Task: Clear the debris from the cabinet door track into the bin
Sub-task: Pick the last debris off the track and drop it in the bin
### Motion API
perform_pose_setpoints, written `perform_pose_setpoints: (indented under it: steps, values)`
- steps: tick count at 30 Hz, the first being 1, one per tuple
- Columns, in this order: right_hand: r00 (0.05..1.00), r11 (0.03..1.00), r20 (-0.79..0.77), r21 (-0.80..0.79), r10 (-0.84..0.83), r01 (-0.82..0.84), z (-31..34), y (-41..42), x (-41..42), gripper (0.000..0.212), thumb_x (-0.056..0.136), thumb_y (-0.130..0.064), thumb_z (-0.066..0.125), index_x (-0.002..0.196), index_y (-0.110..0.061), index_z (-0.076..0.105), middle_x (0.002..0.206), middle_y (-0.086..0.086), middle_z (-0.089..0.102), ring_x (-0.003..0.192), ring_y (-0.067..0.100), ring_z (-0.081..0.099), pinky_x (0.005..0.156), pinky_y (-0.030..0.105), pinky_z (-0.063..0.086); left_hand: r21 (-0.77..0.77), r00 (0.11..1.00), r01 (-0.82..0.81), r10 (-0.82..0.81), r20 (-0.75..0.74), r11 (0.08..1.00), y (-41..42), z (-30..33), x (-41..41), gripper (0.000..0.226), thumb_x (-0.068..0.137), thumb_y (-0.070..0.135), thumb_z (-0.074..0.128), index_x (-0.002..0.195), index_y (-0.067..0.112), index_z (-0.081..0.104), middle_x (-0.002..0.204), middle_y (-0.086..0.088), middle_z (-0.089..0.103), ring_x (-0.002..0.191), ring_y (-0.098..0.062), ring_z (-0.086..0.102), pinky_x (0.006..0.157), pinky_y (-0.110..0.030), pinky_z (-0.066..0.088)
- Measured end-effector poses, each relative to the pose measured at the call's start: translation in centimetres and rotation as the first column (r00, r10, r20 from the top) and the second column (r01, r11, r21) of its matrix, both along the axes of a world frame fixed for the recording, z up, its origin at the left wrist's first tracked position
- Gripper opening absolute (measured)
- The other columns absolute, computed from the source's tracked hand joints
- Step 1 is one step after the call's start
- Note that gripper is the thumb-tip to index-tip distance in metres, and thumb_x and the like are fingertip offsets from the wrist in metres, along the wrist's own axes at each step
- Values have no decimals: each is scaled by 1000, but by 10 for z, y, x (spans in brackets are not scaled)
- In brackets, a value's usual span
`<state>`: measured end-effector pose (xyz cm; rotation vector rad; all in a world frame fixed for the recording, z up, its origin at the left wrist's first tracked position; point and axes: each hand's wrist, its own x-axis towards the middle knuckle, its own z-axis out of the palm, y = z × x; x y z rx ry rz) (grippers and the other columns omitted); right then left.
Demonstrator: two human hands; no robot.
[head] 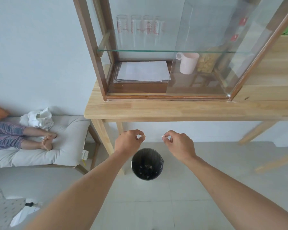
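Observation:
A small black-lined bin (147, 164) stands on the floor below the table edge, with several bits of debris inside. My left hand (129, 141) hovers above and just left of the bin, fingertips pinched on a tiny pale piece of debris (144, 135). My right hand (178, 142) hovers above and right of it, pinching another small piece (162, 135). The cabinet door track (166, 96) runs along the bottom front of the wooden glass cabinet on the table; its sliding glass door (211, 63) sits to the right.
The cabinet rests on a light wooden table (156, 110); inside are papers (145, 71), a pink mug (189, 63) and glasses on a glass shelf. At the left a person's legs lie on a cushioned bench (40, 151). A table leg (105, 138) stands beside the bin.

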<state>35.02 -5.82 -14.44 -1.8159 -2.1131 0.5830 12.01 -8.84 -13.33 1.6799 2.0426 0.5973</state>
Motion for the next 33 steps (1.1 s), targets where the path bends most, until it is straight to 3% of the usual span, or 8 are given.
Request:
perform_pose_setpoints:
  steps: [9,14,18,20,22,25,33]
  values:
    - [996,992,81,-122,26,-16,-85,15,-5,29,105,-49,55,110,-30,76,82,-5,79,82,26,73,73,33,54,-128,999,-37,41,27,991,14,-83,6,16,98,40,66,106,41,80,83,11,69,90,-23,68,81,-39,58]
    - [996,983,78,-178,49,-34,-132,34,-8,27,105,-49,56,106,-30,76,80,-6,78,76,22,67,69,32,48,-193,996,-75,84,40,978,33,-132,11,16,98,43,64,105,44,79,75,19,64,84,-18,68,73,-34,58]
    - [995,970,83,-238,62,-41,-163,48,-13,28,106,-49,55,108,-29,75,88,-3,80,86,29,74,78,37,59,-238,991,-116,128,34,964,47,-166,18,17,97,43,65,106,42,80,67,16,65,77,-16,66,71,-33,57]
    - [994,959,88,-280,68,-41,-172,53,-16,29,106,-49,55,117,-29,73,95,-1,81,94,31,75,82,40,60,-257,991,-114,129,40,960,52,-176,21,22,97,44,66,117,42,77,68,15,67,80,-16,67,73,-34,57]
    - [992,949,101,-313,72,-37,-177,57,-17,38,105,-51,55,133,-30,68,106,0,81,103,33,74,88,42,59,-282,993,-102,116,33,954,55,-181,22,36,97,45,68,132,41,69,76,15,68,89,-19,68,76,-36,57]
    - [990,943,125,-332,73,-27,-175,60,-14,49,103,-53,55,146,-30,60,115,0,80,111,33,72,92,42,57,-313,992,-110,121,18,944,55,-181,19,44,96,45,69,140,39,64,84,14,69,92,-20,69,80,-40,60]
    - [993,953,113,-304,38,-1,-144,65,-7,50,103,-57,53,144,-30,62,108,-3,81,106,29,75,89,38,56,-282,988,-149,151,-15,948,51,-149,4,45,97,46,69,140,35,64,94,7,74,91,-21,71,82,-45,64]
